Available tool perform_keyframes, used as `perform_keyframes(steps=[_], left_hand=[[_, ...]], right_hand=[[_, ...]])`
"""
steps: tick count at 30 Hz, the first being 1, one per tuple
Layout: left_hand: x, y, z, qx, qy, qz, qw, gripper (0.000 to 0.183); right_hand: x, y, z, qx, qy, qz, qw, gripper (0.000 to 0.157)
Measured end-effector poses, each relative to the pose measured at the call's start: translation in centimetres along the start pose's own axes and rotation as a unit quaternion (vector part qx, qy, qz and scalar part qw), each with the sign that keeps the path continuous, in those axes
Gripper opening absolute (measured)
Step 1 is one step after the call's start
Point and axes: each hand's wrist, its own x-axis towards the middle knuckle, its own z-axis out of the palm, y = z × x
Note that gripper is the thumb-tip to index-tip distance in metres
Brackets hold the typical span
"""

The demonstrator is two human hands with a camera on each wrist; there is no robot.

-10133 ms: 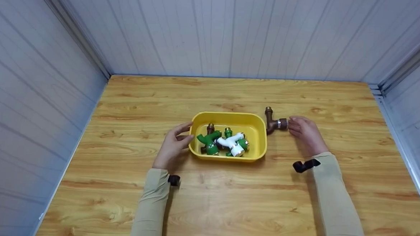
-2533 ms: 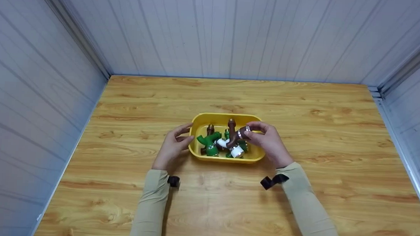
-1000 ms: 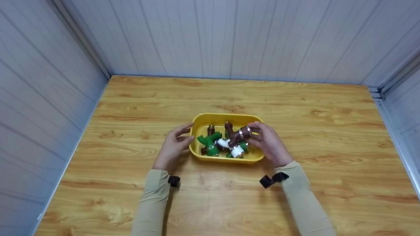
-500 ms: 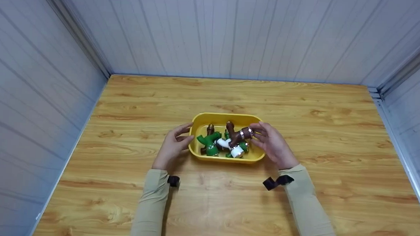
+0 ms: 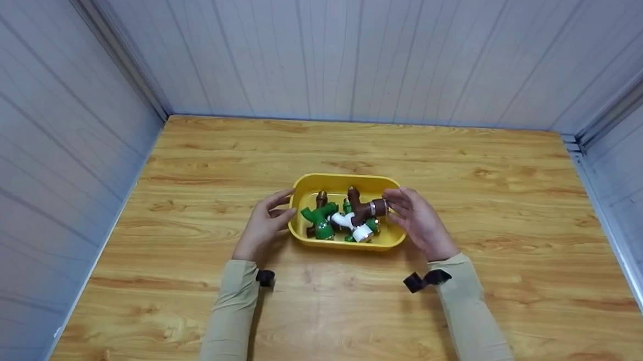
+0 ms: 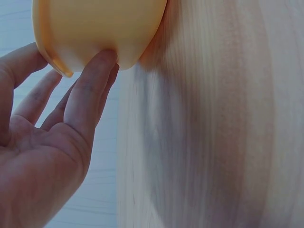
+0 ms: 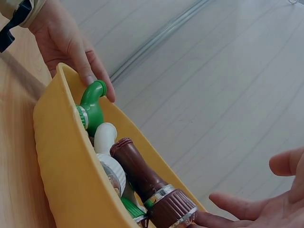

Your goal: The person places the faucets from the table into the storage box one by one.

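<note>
A yellow plastic bin [image 5: 345, 244] holds several plastic taps. On top at the right lies a brown tap [image 5: 361, 211], its ribbed knob by the right rim. Under and beside it are a white tap [image 5: 363, 232] and a green tap [image 5: 319, 216]; other brown and green taps are partly hidden. My right hand [image 5: 421, 221] is at the bin's right end, fingers spread and loose, fingertips close by the brown tap's knob; whether they touch it I cannot tell. My left hand [image 5: 264, 224] rests thumb and fingertips against the bin's left end [image 6: 102, 33].
The bin stands on a wood-grain table [image 5: 314, 312]. Pale panel walls [image 5: 328, 49] enclose the table at the back and on both sides. Each wrist wears a black camera mount, such as the right camera mount [image 5: 426, 279].
The brown tap, earlier on the table right of the bin, now lies in it. My right hand carried it in and has loosened its fingers from it. My left hand stayed put.
</note>
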Motion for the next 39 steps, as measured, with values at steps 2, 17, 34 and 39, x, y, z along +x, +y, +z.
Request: perform_keyframes(steps=[2, 17, 34, 39], left_hand=[[0.0, 0.0, 0.1, 0.001, 0.002, -0.001, 1.0000, 0.045], [0.1, -0.1, 0.1, 0.006, 0.003, -0.002, 1.0000, 0.046], [-0.1, 0.1, 0.1, 0.013, -0.006, 0.001, 0.9999, 0.048], [0.0, 0.1, 0.1, 0.020, -0.005, 0.011, 0.9997, 0.048]], right_hand=[[-0.1, -0.1, 0.0, 0.003, 0.001, -0.001, 1.000, 0.052], [-0.6, -0.3, -1.0, 0.030, -0.003, -0.015, 0.999, 0.053], [-1.0, -0.2, -1.4, 0.065, 0.006, -0.020, 0.998, 0.049], [-1.1, -0.3, -1.5, 0.069, -0.002, -0.021, 0.997, 0.050]])
